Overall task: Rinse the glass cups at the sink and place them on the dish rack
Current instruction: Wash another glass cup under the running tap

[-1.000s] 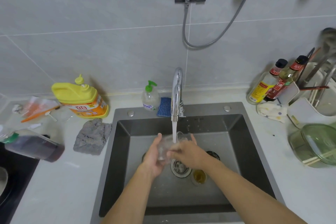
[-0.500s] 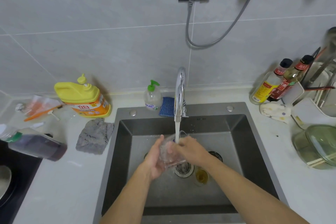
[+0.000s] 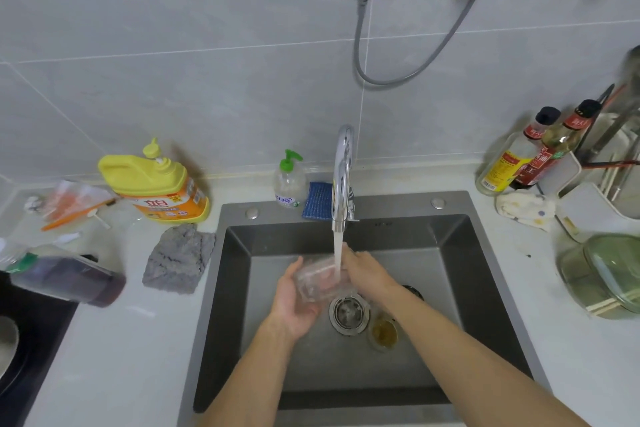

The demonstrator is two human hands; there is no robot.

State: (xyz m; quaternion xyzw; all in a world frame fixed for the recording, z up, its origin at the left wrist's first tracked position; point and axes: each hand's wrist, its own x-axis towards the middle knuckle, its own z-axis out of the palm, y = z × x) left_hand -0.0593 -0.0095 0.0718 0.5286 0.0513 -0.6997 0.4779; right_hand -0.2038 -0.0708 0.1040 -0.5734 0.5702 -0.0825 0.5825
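One yellow detergent bottle [image 3: 156, 184] and a grey cloth [image 3: 178, 258] sit on the counter [image 3: 121, 340] at the left; in the sink [image 3: 232, 295], under the running tap [image 3: 343, 177], the left hand [image 3: 294, 303] cradles a clear glass cup [image 3: 317, 281], fingers curled round it, the right hand [image 3: 369, 270] grips its other side; just right of the drain [image 3: 348, 314] stands a second glass [image 3: 383, 333] holding amber dregs

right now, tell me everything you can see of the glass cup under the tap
The glass cup is clear and colourless, tilted onto its side over the sink, above the drain. The left hand cradles it from below; the right hand grips its right end. The water stream from the faucet falls onto it.
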